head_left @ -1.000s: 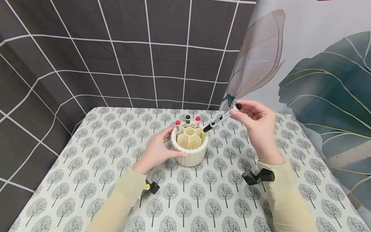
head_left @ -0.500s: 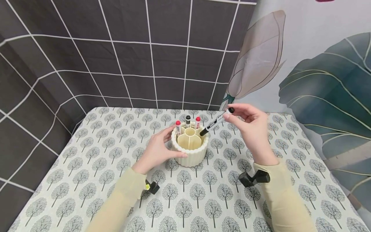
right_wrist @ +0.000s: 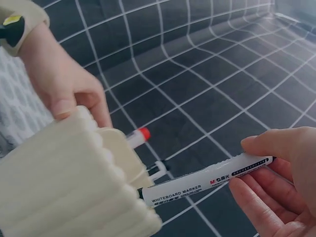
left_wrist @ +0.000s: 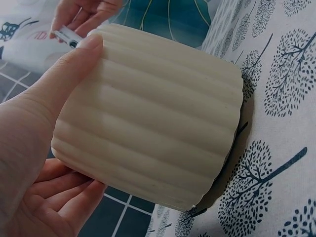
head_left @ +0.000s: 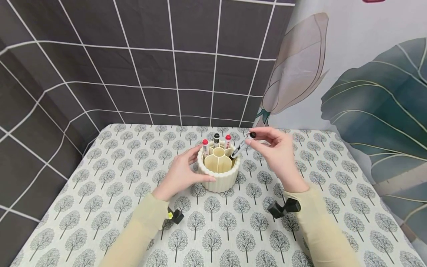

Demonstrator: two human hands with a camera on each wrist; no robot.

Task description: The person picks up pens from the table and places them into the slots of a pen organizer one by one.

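Note:
A cream pen holder (head_left: 220,182) with a ribbed outside and several compartments stands upright on the table. My left hand (head_left: 181,172) grips its left side, thumb across the front and fingers behind, as the left wrist view also shows. Between thumb and fingers my right hand (head_left: 278,154) pinches a black-and-white whiteboard marker (right_wrist: 197,181) near its upper end. The marker slants down to the left, its lower end inside the holder's right-hand compartment. Two red-capped markers (head_left: 205,147) and one black-capped marker (head_left: 216,139) stand in the compartments at the left and back.
A white cloth with a tree print (head_left: 213,237) covers the table. Behind it hangs a dark cloth with a white grid (head_left: 193,70). At the right is a curtain with a flower and large leaves (head_left: 383,92). Each wrist wears a small black camera mount (head_left: 284,208).
My right hand has moved left and down, bringing the whiteboard marker's lower end from the holder's rim into the right compartment. The left hand and the pen holder have stayed in place.

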